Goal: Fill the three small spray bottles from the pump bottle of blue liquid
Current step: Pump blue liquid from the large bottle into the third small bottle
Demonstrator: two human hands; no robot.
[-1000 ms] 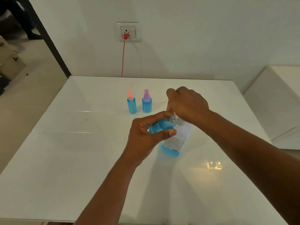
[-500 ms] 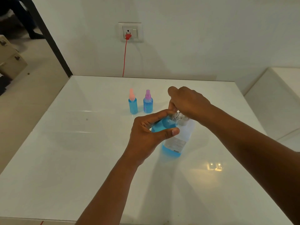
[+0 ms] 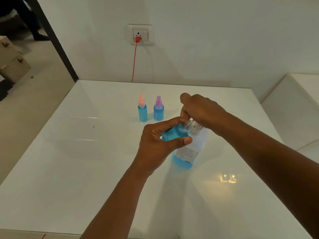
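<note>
Left hand (image 3: 155, 144) is wrapped round a small clear plastic spray bottle (image 3: 176, 133) of blue liquid, tilted, its threaded neck pointing up-right. Right hand (image 3: 202, 109) is curled over the pump bottle (image 3: 189, 152) standing on the glossy white table (image 3: 86, 169); what it grips is hidden.

Red cord (image 3: 134, 62) hangs from wall socket (image 3: 140, 34); perhaps boxes (image 3: 13, 63) left.

text: none legible | pump bottle (image 3: 189, 152) label: print too blurred
</note>
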